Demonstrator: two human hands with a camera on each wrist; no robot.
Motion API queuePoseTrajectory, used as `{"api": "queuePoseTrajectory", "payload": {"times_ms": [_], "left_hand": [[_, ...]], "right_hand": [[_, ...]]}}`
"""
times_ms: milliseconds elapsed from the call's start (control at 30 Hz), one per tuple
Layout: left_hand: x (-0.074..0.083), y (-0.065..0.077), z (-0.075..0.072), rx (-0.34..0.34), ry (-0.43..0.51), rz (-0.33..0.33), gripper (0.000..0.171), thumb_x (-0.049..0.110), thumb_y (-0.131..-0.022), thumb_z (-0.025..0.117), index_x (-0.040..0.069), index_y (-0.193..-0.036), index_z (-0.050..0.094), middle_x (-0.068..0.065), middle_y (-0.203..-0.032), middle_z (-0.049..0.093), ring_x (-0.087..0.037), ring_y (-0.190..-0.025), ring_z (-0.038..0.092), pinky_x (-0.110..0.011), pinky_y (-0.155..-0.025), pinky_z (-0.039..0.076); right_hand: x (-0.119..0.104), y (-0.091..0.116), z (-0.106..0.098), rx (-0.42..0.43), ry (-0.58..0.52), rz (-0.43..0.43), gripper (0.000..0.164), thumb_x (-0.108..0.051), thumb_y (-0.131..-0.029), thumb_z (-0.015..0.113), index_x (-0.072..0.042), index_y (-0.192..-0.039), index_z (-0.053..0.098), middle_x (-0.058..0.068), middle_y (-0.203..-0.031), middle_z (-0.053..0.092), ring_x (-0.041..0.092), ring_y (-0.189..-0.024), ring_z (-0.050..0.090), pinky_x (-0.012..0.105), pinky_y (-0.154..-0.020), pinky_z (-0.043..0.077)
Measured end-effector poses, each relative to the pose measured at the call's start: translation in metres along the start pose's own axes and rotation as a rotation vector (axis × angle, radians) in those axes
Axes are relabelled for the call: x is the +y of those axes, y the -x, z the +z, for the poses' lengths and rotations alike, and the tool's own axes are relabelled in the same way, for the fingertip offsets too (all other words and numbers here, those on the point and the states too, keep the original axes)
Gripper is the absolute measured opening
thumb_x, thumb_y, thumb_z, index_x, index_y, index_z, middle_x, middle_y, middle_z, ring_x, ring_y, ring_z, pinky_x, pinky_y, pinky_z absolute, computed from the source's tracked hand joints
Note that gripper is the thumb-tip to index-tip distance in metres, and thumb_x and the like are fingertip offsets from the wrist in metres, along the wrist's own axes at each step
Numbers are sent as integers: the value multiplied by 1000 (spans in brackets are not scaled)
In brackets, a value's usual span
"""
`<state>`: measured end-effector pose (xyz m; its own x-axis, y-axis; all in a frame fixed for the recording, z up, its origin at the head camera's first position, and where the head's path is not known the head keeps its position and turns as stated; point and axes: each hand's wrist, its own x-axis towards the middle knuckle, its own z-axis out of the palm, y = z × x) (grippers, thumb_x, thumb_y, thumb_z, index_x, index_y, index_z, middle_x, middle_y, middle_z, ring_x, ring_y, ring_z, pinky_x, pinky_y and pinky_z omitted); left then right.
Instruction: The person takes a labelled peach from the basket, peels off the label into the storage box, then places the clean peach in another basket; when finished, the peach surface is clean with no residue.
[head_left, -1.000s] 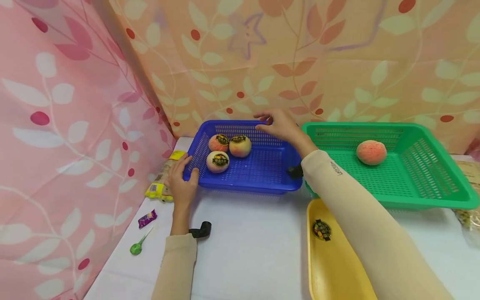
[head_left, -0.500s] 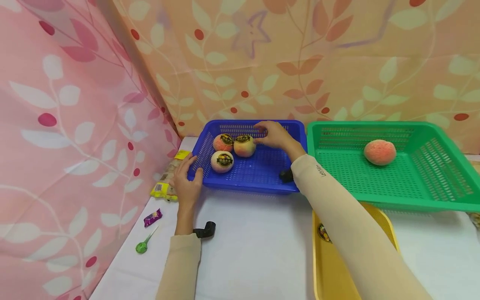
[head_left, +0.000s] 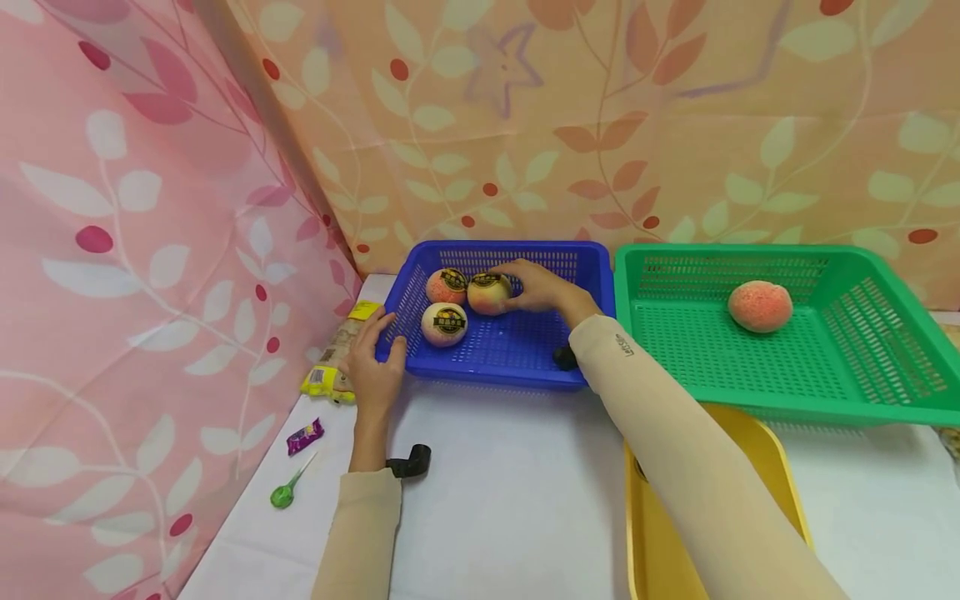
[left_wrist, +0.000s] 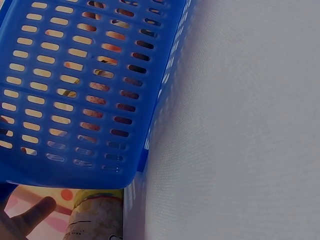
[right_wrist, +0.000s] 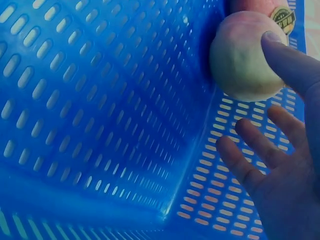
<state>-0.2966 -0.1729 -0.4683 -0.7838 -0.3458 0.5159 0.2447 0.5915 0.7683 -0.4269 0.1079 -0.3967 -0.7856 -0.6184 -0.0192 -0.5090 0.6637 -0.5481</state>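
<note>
Three peaches with dark labels sit together in the left part of a blue basket point(head_left: 480, 372). My right hand point(head_left: 543, 289) reaches into it from the right, at the pale peach point(head_left: 489, 298). In the right wrist view, the thumb lies over that peach point(right_wrist: 244, 60), while three fingers stand spread and apart below it. Beside it are a pinker peach point(head_left: 442, 287) and a whitish one point(head_left: 437, 331). My left hand point(head_left: 373, 371) is at the blue basket's front left corner, fingers along the rim. The left wrist view shows the basket's slotted wall point(left_wrist: 75, 177) close up.
A green basket point(head_left: 750, 406) holding one pink peach point(head_left: 760, 306) adjoins on the right. A yellow tray point(head_left: 780, 479) lies in front, partly under my right sleeve. Left are a yellow packet point(head_left: 330, 379), a purple-wrapped sweet point(head_left: 305, 437) and a green lollipop point(head_left: 282, 496).
My right hand has come down and left from above the blue basket's back rim to the pale peach. The left hand keeps its place at the corner. The view has shifted slightly.
</note>
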Motion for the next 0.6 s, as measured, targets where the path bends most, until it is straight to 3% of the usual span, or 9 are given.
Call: {"api": "queuePoseTrajectory", "payload": {"times_ms": [167, 367, 500, 600], "left_hand": [[-2, 1, 0, 10, 5, -1, 38, 17, -92, 63, 13, -129, 70, 1, -146, 61, -30, -139, 52, -63, -104, 18], [-2, 2, 1, 10, 12, -1, 38, 12, -91, 64, 13, -129, 71, 0, -146, 61, -28, -140, 53, -62, -103, 19], [0, 1, 1, 10, 17, 7, 37, 11, -92, 64, 13, -128, 71, -1, -146, 62, -27, -140, 53, -62, -103, 19], [1, 0, 1, 8, 23, 12, 36, 13, -92, 64, 12, -128, 71, -2, -146, 61, -27, -140, 53, -61, -102, 19]], "right_hand": [[0, -1, 4, 26, -40, -4, 57, -19, -92, 76, -10, -143, 52, 13, -153, 50, 33, -148, 40, 49, -124, 29], [-1, -2, 6, 64, -48, 26, 52, -20, -89, 78, -6, -131, 51, 17, -144, 56, 33, -137, 50, 48, -118, 37], [-2, -3, 6, 83, -68, 28, 53, -18, -88, 80, -4, -130, 51, 18, -141, 57, 34, -130, 54, 47, -114, 41], [-1, -4, 6, 83, -80, 24, 59, -18, -88, 80, -3, -137, 49, 19, -140, 58, 34, -130, 55, 47, -113, 42]]}}
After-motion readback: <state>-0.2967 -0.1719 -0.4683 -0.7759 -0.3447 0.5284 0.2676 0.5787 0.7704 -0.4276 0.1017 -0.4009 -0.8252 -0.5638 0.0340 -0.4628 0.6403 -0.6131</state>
